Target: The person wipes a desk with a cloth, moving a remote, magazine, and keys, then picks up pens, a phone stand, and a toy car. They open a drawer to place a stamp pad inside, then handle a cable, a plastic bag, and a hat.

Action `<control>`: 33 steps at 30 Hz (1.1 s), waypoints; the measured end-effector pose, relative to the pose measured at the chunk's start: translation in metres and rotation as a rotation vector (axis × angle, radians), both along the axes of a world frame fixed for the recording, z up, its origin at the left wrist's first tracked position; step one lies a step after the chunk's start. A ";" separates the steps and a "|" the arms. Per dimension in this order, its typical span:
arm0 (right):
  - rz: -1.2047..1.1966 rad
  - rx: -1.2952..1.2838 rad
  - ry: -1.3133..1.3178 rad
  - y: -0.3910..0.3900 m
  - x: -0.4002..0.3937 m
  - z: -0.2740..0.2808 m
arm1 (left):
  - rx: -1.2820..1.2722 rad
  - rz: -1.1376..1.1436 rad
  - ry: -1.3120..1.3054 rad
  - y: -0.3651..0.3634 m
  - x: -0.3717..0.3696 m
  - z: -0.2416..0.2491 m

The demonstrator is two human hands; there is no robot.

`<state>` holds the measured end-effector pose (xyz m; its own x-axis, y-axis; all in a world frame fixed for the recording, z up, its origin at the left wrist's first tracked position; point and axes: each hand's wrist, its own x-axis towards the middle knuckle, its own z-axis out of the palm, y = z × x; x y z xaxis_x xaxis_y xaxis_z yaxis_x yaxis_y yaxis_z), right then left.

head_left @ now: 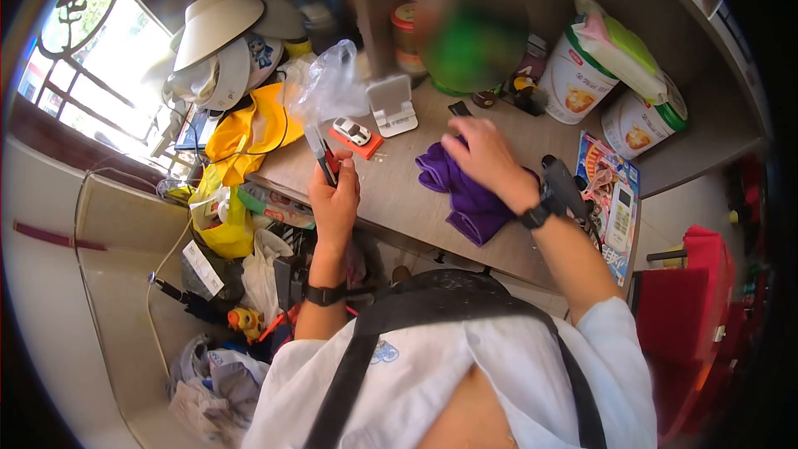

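a slim tool (321, 152) is gripped upright in the closed left hand (335, 199), its long axis pointing away over the desk (391, 191) edge. the right hand (486, 158), fingers loosely spread, is pressed on a purple cloth (465, 195) just right of it.

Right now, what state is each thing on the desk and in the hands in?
Left hand: shut on red-handled tool, held upright.
Right hand: resting open on purple cloth.
Purple cloth: crumpled.
Toy car: upright.
Remote control: lying flat.
Two tubs: upright.
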<state>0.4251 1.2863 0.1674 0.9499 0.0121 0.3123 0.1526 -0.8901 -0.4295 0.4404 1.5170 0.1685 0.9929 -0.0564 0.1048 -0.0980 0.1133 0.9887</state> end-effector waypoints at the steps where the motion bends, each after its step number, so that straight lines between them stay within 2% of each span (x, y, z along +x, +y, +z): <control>1: -0.034 0.023 -0.139 -0.009 0.015 -0.014 | -0.009 -0.004 0.008 -0.001 -0.002 -0.001; 2: -0.046 0.015 -0.150 -0.012 0.023 -0.021 | -0.022 -0.013 0.012 -0.002 -0.003 -0.002; 4: -0.242 -0.267 0.053 -0.016 0.040 -0.026 | 0.029 -0.040 -0.003 -0.007 -0.009 -0.006; 5: -0.227 -0.306 0.120 -0.014 0.038 -0.027 | 0.088 -0.048 -0.003 -0.011 -0.012 -0.007; 7: -0.199 -0.315 -0.027 -0.015 0.039 -0.039 | 0.079 -0.079 -0.014 -0.015 -0.017 -0.008; 9: -0.206 -0.311 -0.027 -0.017 0.035 -0.028 | 0.086 -0.096 -0.005 -0.016 -0.017 -0.008; 11: -0.124 -0.317 0.099 -0.029 0.021 -0.017 | 0.072 -0.081 0.009 -0.011 -0.016 -0.007; 12: -0.129 -0.339 0.067 -0.041 0.013 -0.019 | 0.078 -0.079 0.011 -0.007 -0.015 -0.007; 16: -0.375 -0.440 0.279 -0.108 -0.019 -0.018 | 0.022 -0.024 0.029 0.001 -0.010 -0.013; 17: -0.368 -0.442 0.281 -0.104 -0.023 -0.014 | 0.010 -0.025 0.040 0.001 -0.009 -0.014; 19: -0.216 -0.360 -0.143 -0.086 -0.040 0.001 | 0.027 -0.029 0.048 -0.003 -0.008 -0.017; 21: 0.089 -0.169 0.035 -0.040 -0.044 0.020 | 0.047 -0.045 0.052 -0.008 -0.008 -0.017; 23: 0.196 -0.339 0.050 -0.011 -0.050 -0.011 | 0.085 -0.067 0.037 -0.012 -0.008 -0.012; 26: 0.067 -0.187 0.143 -0.015 -0.019 -0.022 | 0.092 -0.038 0.007 -0.008 -0.007 -0.011; 29: 0.008 -0.200 0.144 -0.029 0.003 -0.028 | 0.081 0.002 0.025 0.000 -0.006 -0.013; 31: 0.024 -0.273 0.051 -0.036 0.004 -0.024 | 0.099 0.015 0.024 0.003 -0.009 -0.010; 33: -0.025 0.325 0.077 -0.046 0.006 -0.013 | 0.074 0.040 0.058 0.005 -0.010 -0.012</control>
